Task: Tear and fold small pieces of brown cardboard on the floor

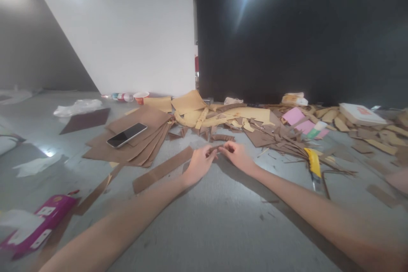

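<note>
Over the middle of the grey table, both hands pinch a small brown strip, which looks like paper or thin card. My left hand is closed on its left end, and my right hand on its right end. The fingertips of the two hands nearly meet and hide most of the strip. A wider brown strip lies flat beside my left hand. Just beyond the fingers rests a curved, ridged brown piece.
On the left, a phone lies on stacked brown sheets; a magenta tissue pack is nearer. Yellow and brown scraps cover the back. A yellow utility knife lies at right, and a white box stands farther back.
</note>
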Tool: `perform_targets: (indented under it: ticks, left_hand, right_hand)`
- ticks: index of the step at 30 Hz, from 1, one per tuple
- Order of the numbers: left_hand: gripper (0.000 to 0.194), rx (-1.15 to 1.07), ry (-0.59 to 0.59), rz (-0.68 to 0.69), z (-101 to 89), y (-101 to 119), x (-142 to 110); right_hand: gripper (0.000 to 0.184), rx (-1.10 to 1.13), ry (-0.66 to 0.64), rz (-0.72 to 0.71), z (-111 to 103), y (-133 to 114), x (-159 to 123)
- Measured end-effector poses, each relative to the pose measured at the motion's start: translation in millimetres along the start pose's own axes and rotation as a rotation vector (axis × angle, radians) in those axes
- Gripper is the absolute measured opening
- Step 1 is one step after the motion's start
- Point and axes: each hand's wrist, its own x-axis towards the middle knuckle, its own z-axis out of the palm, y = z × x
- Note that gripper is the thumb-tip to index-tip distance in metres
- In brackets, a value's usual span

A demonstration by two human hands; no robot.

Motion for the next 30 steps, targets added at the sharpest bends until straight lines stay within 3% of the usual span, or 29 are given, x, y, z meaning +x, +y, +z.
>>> perform_targets:
  ticks: [2,4,8,13,25,30]
  left_hand:
    - [0.017,0.191,0.094,0.112,-0.8,2.7,-3.0]
    - [0.026,0.386,0.098,0.216,1.1,5.3,-8.5]
    - [0.031,0.705,-0.106,0.315,9.3,10.6,-21.0]
    - [0.029,0.930,-0.156,0.395,12.9,15.4,-25.1]
    - [0.030,0.905,-0.160,0.432,14.3,11.0,-22.2]
    - [0.032,0.877,-0.156,0.414,13.9,11.7,-21.8]
  right_hand:
    - [0.040,-0.110,-0.032,-0.027,3.6,7.0,3.0]
    - [0.037,-0.208,-0.058,-0.061,6.8,12.8,5.2]
    - [0.030,-0.336,-0.001,-0.024,9.3,15.6,5.7]
    - [0.025,-0.443,0.012,0.014,7.7,9.1,2.1]
    - [0.019,-0.414,0.009,-0.067,7.2,7.9,-3.3]
    - [0.016,-0.340,0.043,0.001,7.4,8.8,-2.8]
